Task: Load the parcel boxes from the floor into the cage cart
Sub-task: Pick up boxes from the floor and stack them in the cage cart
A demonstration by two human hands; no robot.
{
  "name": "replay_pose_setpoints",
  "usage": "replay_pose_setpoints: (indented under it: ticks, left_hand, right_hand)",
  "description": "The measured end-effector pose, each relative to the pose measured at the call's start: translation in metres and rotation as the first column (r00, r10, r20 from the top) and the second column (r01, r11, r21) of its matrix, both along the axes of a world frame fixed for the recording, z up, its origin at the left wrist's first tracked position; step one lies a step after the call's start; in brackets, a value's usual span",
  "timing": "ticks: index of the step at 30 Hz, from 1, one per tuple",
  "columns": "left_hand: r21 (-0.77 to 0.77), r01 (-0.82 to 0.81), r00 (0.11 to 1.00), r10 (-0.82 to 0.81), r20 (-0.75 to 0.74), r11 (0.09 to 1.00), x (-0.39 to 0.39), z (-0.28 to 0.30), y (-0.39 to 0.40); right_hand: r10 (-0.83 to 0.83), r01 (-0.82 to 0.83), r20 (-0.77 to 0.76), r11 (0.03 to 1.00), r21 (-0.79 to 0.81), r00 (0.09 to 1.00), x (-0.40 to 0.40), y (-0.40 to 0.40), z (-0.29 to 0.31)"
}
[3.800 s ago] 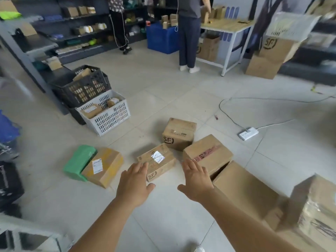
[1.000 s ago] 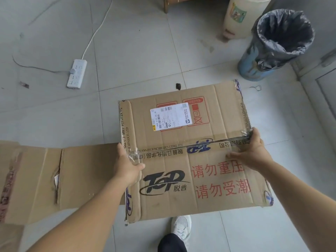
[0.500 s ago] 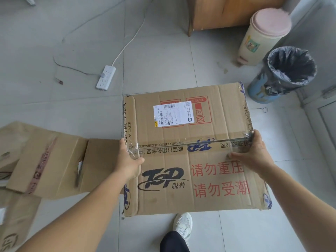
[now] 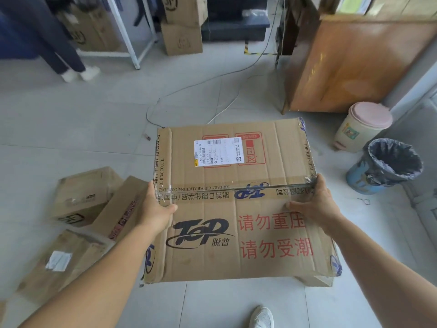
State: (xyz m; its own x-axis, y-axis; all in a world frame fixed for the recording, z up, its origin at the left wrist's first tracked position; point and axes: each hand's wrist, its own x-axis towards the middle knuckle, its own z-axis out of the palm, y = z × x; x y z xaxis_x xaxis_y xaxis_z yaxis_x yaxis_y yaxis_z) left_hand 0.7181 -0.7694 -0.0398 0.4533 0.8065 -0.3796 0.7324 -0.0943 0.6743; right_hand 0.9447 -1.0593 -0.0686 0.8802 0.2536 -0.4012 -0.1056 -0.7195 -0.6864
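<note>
A large cardboard box (image 4: 236, 197) is being held above the tiled floor (image 4: 71, 119), its top printed "TOP" with "脱普" and red "请勿重压 / 请勿受潮", plus a white shipping label (image 4: 218, 151). The left hand (image 4: 157, 208) is gripping its left edge, thumb curled over the top; the right hand (image 4: 315, 203) is clamping the right edge likewise. Left of the box, three smaller parcel boxes (image 4: 94, 204) are lying on the floor. Right of it are standing a lined bin (image 4: 387, 165) and a pink-lidded bin (image 4: 361, 126); beyond it, a wooden cabinet (image 4: 354, 65).
</note>
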Motion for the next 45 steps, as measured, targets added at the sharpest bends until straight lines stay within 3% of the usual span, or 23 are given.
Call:
replay_pose_setpoints:
  ticks: [11,19,30,45]
  left_hand:
    - [0.143,-0.239,0.968,0.246,-0.037,0.961,-0.169,0.091,0.051]
    - [0.186,-0.502,0.861,0.509,0.012,0.845,-0.287,0.133,0.069]
    - [0.193,-0.795,0.599,0.794,0.101,0.575,-0.426,0.184,0.03]
    - [0.342,-0.931,0.206,0.956,0.207,0.127,-0.604,0.238,-0.109]
  right_hand:
    - [0.271,-0.274,0.118,0.962,0.012,0.955,-0.103,0.124,0.091]
    - [0.511,-0.524,0.16,0.851,0.043,0.844,-0.173,0.231,0.135]
    - [0.801,-0.821,0.18,0.56,0.11,0.57,-0.292,0.34,0.183]
    - [0.967,-0.98,0.235,0.051,0.194,0.097,-0.519,0.38,0.25]
